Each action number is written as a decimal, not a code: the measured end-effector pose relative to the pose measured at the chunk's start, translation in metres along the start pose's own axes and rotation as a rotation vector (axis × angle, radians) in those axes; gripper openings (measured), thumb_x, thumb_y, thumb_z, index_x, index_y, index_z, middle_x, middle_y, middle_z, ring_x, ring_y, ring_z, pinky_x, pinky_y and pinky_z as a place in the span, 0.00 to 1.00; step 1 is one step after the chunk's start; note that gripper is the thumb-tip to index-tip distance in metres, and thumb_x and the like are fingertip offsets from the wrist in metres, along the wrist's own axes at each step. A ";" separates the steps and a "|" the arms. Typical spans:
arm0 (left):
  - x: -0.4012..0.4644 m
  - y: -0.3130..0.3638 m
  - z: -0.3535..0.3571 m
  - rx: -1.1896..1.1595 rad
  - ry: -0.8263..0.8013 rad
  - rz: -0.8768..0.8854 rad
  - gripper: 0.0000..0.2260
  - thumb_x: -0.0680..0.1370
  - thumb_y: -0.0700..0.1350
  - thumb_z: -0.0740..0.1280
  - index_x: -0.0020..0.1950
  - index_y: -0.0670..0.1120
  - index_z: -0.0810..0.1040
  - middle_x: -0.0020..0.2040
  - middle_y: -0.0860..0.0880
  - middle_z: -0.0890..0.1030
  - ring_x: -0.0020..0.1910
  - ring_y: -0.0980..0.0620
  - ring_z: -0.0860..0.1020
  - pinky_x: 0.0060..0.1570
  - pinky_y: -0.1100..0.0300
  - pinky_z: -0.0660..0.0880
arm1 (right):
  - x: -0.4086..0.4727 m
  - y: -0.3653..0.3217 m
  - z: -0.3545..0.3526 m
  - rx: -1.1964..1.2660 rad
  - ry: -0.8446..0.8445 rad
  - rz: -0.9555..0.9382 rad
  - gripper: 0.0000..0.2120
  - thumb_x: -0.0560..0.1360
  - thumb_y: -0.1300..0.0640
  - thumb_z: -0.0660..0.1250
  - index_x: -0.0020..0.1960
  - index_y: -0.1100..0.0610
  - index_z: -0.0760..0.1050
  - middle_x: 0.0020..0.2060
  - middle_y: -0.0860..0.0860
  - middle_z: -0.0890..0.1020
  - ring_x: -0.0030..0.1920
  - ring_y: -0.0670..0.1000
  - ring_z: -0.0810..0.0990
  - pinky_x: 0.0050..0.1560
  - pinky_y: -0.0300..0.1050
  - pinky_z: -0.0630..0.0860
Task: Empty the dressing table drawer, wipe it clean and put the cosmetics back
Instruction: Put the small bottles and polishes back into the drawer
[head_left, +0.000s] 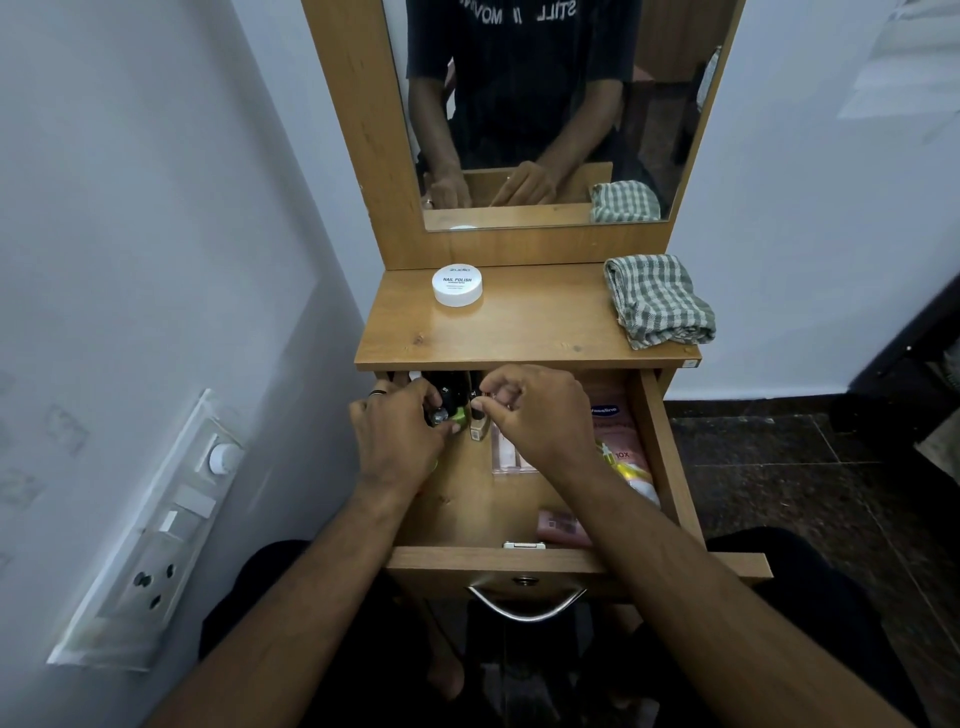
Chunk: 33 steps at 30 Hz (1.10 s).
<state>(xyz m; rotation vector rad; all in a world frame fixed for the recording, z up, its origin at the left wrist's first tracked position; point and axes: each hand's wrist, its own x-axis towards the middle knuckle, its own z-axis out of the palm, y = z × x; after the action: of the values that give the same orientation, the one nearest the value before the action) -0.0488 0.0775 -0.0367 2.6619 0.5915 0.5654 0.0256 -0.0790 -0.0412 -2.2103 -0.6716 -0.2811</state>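
Open drawer: left hand curls round small dark bottles; right hand pinches a slim tube. Tabletop: white nail-polish jar, folded checked cloth.

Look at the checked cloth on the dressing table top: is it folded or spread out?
Folded. The checked cloth sits bunched in layers at the right rear corner of the table top, covering only that corner.

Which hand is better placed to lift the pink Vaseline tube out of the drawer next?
Probably the right hand. It hovers beside the Vaseline tube along the drawer's right wall, though its fingers pinch something small. The left hand is across the drawer, gripping small bottles.
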 end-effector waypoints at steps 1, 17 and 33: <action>0.000 0.000 0.000 0.003 0.000 0.004 0.14 0.66 0.52 0.81 0.45 0.52 0.82 0.44 0.53 0.83 0.50 0.49 0.78 0.48 0.55 0.63 | 0.000 0.001 0.001 0.003 0.003 0.001 0.10 0.69 0.45 0.78 0.47 0.46 0.83 0.34 0.41 0.81 0.35 0.41 0.78 0.36 0.43 0.79; 0.003 0.001 0.000 -0.013 0.036 -0.018 0.18 0.64 0.58 0.81 0.46 0.53 0.79 0.45 0.54 0.83 0.49 0.49 0.78 0.46 0.54 0.62 | 0.003 0.001 0.000 -0.015 0.099 -0.044 0.07 0.71 0.47 0.76 0.44 0.48 0.81 0.33 0.41 0.80 0.35 0.42 0.78 0.36 0.46 0.78; 0.000 -0.002 -0.004 -0.281 0.142 -0.040 0.14 0.77 0.62 0.62 0.44 0.52 0.77 0.40 0.58 0.78 0.44 0.53 0.76 0.45 0.55 0.66 | 0.118 -0.032 0.016 -0.136 -0.005 0.021 0.24 0.70 0.45 0.77 0.64 0.49 0.79 0.58 0.49 0.77 0.59 0.51 0.75 0.60 0.49 0.74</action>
<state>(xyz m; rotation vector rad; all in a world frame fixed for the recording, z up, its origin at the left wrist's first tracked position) -0.0513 0.0800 -0.0345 2.3560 0.5574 0.7702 0.1059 -0.0054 0.0164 -2.3471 -0.6480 -0.3189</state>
